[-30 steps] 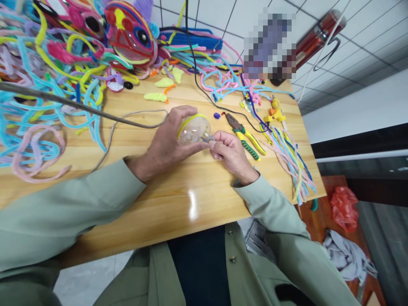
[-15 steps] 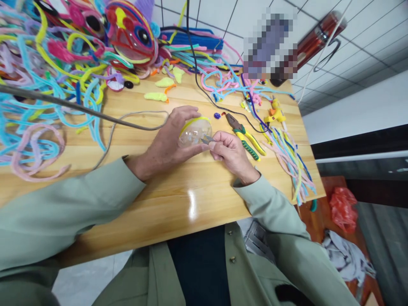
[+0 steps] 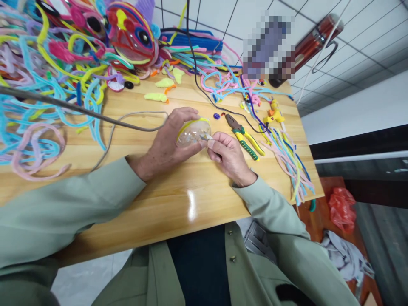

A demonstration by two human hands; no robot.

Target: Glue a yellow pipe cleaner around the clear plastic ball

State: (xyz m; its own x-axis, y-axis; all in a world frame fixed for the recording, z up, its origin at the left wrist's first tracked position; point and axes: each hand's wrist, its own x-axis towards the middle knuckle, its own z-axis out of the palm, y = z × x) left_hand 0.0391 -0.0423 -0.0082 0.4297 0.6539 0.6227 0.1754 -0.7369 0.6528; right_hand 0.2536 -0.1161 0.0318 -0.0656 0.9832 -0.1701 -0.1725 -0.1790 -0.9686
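My left hand [image 3: 164, 142] is wrapped round a clear plastic dome [image 3: 193, 131] with a yellow fuzzy strip along its far edge. Between the thumb and fingers of my right hand [image 3: 230, 156] is a small pointed metal blade [image 3: 204, 137], its tip against or just over the near right side of the dome. The rest of the blade is hidden by my fingers. Just right of my hands lie pliers [image 3: 244, 137] with yellow and green handles, and a small dark blue piece [image 3: 216, 116] sits by their jaws.
Pipe cleaners [image 3: 57, 91] heap up at the left around a colourful fish-like figure [image 3: 132, 36]. More pipe cleaners [image 3: 291, 163] and a yellow glue gun [image 3: 274, 114] lie at the right. A cable [image 3: 204, 91] crosses the table [image 3: 165, 204]. A red flask [image 3: 314, 44] stands at the back.
The dome has tilted slightly and shifted a little left in my left hand. The blade in my right hand has turned slightly, its tip still at the dome.
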